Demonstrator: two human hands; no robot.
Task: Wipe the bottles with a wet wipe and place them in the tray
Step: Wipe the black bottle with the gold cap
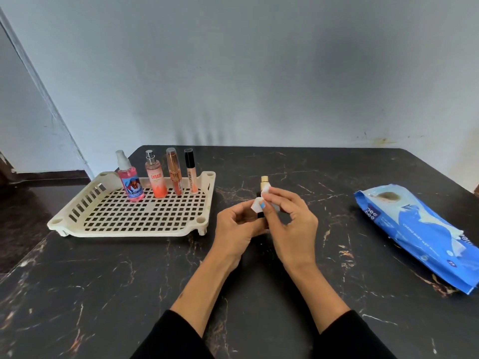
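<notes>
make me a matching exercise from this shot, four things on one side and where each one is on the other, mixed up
Things:
1. pink spray bottle
2. lip gloss tube
3. small bottle with gold cap
4. blue wipes pack

Places:
A. lying on the table, far right
B. left end of the row in the tray
C. held in the hands
D. right end of the row in the tray

Pairs: 1-B, 2-D, 3-C, 4-A

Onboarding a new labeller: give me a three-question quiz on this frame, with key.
1. How many bottles stand in the tray?
2. True or false: the wipes pack lies left of the tray.
3. The left hand holds: A) small bottle B) pink spray bottle C) nothing

Key: 1) four; 2) false, right of it; 3) A, while the right hand rubs it with the wet wipe.
</notes>
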